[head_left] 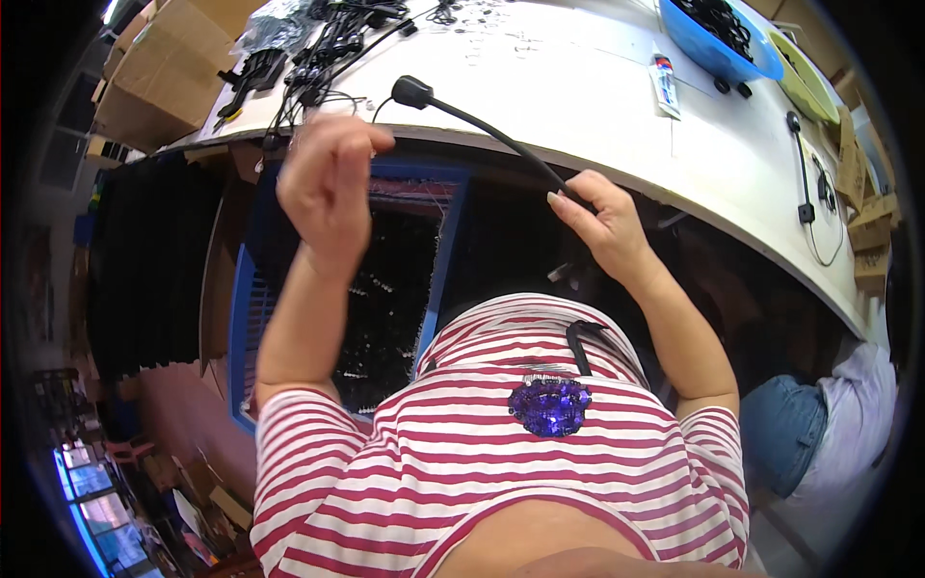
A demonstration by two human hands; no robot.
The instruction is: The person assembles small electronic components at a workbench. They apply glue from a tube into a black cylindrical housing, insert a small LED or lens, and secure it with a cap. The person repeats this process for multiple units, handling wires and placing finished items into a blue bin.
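My right hand is closed round the lower end of a thin black gooseneck stalk. The stalk slants up to the left, over the front edge of the table, and ends in a chunky black head. From that head a thin black wire curves down toward my left hand. The left hand is raised at the table edge, fingers curled in and slightly blurred. Whatever it may pinch is hidden. Behind it lies a tangle of black stalks and cables.
A white table spans the far side, holding a glue tube, a blue basin of black parts and another stalk at right. Below stands a blue-framed crate. Cardboard boxes are at left; another person is at right.
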